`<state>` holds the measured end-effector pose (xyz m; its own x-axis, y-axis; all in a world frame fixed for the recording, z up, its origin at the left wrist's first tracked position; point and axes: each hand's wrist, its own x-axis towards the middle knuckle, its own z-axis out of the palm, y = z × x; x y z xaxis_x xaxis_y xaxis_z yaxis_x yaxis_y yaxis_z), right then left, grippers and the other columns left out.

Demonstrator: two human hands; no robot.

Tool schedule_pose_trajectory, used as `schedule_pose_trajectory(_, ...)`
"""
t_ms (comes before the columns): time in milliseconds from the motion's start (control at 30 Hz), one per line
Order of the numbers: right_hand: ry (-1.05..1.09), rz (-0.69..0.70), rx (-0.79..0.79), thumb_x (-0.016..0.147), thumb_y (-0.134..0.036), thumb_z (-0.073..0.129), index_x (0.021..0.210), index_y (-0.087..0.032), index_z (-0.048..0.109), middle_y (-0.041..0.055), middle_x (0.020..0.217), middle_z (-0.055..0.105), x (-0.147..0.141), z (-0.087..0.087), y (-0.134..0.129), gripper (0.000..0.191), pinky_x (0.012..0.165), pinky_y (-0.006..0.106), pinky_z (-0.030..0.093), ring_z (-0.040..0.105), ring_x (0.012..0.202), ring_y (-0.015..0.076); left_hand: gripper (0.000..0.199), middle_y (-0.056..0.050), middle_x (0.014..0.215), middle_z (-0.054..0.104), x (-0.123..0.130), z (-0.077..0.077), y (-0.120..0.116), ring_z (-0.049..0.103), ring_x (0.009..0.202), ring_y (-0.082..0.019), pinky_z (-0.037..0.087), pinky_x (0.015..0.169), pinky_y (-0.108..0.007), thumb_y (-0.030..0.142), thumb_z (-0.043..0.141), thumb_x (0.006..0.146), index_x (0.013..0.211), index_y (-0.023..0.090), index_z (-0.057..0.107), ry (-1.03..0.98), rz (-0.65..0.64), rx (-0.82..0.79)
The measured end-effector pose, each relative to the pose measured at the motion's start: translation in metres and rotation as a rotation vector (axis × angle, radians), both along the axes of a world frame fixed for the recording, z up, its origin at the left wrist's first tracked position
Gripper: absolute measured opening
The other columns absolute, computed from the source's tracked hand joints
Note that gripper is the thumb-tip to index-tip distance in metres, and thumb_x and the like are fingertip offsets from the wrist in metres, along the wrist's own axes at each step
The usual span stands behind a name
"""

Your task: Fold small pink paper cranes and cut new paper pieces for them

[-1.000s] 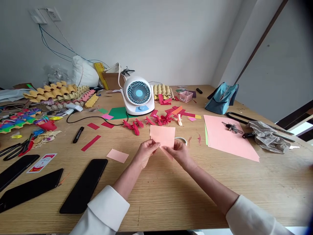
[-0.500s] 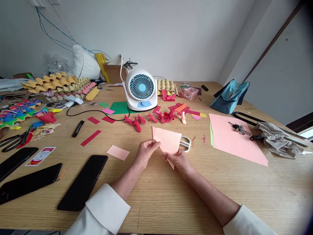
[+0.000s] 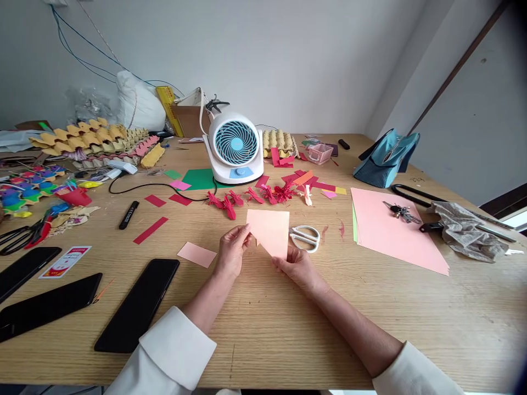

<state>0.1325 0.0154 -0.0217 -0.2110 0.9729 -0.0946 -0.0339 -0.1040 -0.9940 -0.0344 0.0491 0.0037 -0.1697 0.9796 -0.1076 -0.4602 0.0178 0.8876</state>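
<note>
Between my hands is a pale pink sheet of paper (image 3: 272, 230), raised a little over the table. My left hand (image 3: 233, 247) pinches its left edge between thumb and fingers. The lower right corner is gripped by my right hand (image 3: 300, 267). White-handled scissors (image 3: 305, 238) lie just right of the paper, their blades hidden behind it. A small pink paper rectangle (image 3: 196, 254) rests left of my left hand. Beyond the paper runs a row of cut red paper pieces (image 3: 251, 195), with one pale pink cut piece (image 3: 306, 195) at its right end.
A white fan (image 3: 234, 148) stands at the back middle. Large pink sheets (image 3: 395, 236) with keys (image 3: 402, 212) on them lie to the right, near a blue bag (image 3: 386, 159). Black phones (image 3: 138, 307) and a marker (image 3: 129, 215) are on the left.
The paper has turned and shifted left, now more level along its top edge. My left hand has moved left with it, and more of the scissors shows.
</note>
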Motion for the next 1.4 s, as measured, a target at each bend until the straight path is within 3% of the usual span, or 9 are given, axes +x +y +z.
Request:
schedule_pose_trajectory(200,-0.084,0.046,0.050,0.071,-0.047,0.070,0.061,-0.017,0.055,-0.0012,0.057,0.055,0.000,-0.006,-0.003,0.035,0.050,0.024,0.028,0.041,0.050,0.0087,0.036,0.003,0.067,0.061,-0.005,0.003,0.002,0.054,0.063,-0.006,0.042,0.058,-0.017,0.036,0.089,0.057,0.068,0.015,0.062,-0.097,0.089,0.008)
schedule_pose_trajectory(367,-0.155,0.007,0.090,0.073,-0.047,0.069,0.060,-0.018,0.052,-0.0034,0.054,0.048,-0.001,-0.007,-0.006,0.036,0.049,0.024,0.022,0.033,0.050,0.0078,0.039,-0.002,0.084,0.070,-0.001,0.001,-0.001,0.064,0.075,-0.012,0.050,0.066,-0.024,0.042,0.087,0.059,0.079,0.016,0.065,-0.130,-0.003,-0.017)
schedule_pose_trajectory(500,-0.162,-0.008,0.113,0.074,-0.048,0.067,0.062,-0.018,0.052,-0.0042,0.054,0.046,-0.002,-0.007,-0.006,0.036,0.049,0.024,0.021,0.031,0.050,0.0075,0.039,-0.001,0.083,0.071,0.006,-0.002,-0.006,0.065,0.073,-0.013,0.052,0.065,-0.024,0.038,0.089,0.057,0.077,0.015,0.065,-0.111,-0.065,-0.067)
schedule_pose_trajectory(800,-0.253,0.105,0.133,0.076,-0.045,0.067,0.064,-0.017,0.055,-0.0039,0.055,0.046,0.002,-0.001,-0.009,0.033,0.048,0.024,0.023,0.032,0.051,0.0079,0.040,-0.002,0.085,0.072,-0.005,0.003,0.000,0.067,0.076,-0.014,0.052,0.065,-0.023,0.039,0.088,0.058,0.083,0.016,0.066,-0.169,-0.005,-0.060)
schedule_pose_trajectory(1067,0.076,0.008,0.070,0.067,-0.058,0.076,0.084,-0.021,0.057,-0.0007,0.074,0.059,0.004,0.008,-0.002,0.046,0.047,0.023,0.032,0.044,0.055,0.0099,0.040,0.001,0.067,0.061,0.002,-0.005,-0.005,0.057,0.061,-0.011,0.049,0.056,-0.022,0.048,0.083,0.061,0.068,0.016,0.061,0.114,-0.088,-0.010)
schedule_pose_trajectory(1200,0.052,-0.051,0.015,0.068,-0.062,0.075,0.073,-0.019,0.058,-0.0033,0.058,0.053,0.006,0.007,-0.002,0.046,0.045,0.024,0.030,0.038,0.047,0.0084,0.036,0.002,0.065,0.057,0.007,-0.010,-0.008,0.053,0.060,-0.011,0.047,0.056,-0.022,0.049,0.075,0.071,0.068,0.016,0.060,0.290,-0.142,0.068)
schedule_pose_trajectory(1300,0.066,-0.074,-0.010,0.067,-0.062,0.076,0.068,-0.020,0.055,-0.0044,0.050,0.051,0.007,0.002,-0.002,0.047,0.044,0.024,0.029,0.039,0.043,0.0083,0.029,0.002,0.071,0.061,0.007,-0.014,-0.006,0.056,0.064,-0.012,0.045,0.058,-0.020,0.041,0.075,0.073,0.082,0.019,0.058,0.349,-0.088,0.164)
schedule_pose_trajectory(1400,0.120,-0.084,-0.025,0.067,-0.060,0.077,0.069,-0.019,0.057,-0.0026,0.052,0.057,0.007,0.000,-0.001,0.045,0.044,0.025,0.035,0.044,0.044,0.0095,0.025,0.001,0.075,0.062,0.007,-0.016,-0.005,0.058,0.069,-0.012,0.045,0.064,-0.020,0.031,0.074,0.074,0.082,0.020,0.054,0.414,-0.049,0.275)
